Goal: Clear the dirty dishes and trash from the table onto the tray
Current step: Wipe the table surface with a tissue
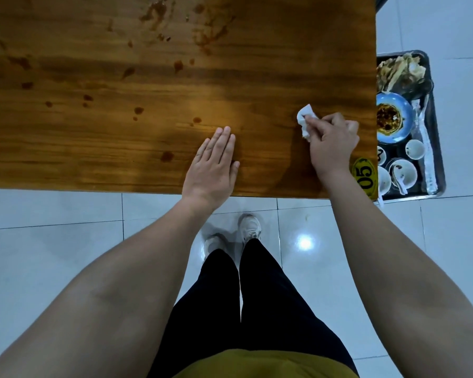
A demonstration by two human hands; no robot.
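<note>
Your R hand (332,141) pinches the crumpled tissue (305,121) on the table (148,77) near its R edge; tray (436,148) lies just R, below; L hand (216,165) flat, released, farther off.

The left hand (216,165) lies flat on the table (257,77) by its near edge. The right hand (332,143) rests toward the table's right end, pinching a tissue (305,121) against the top. A number tag (365,175) sits at the table's near right corner. Beyond the table's right edge lies the tray (415,196), holding a plate (393,117) and cups (415,149).
</note>
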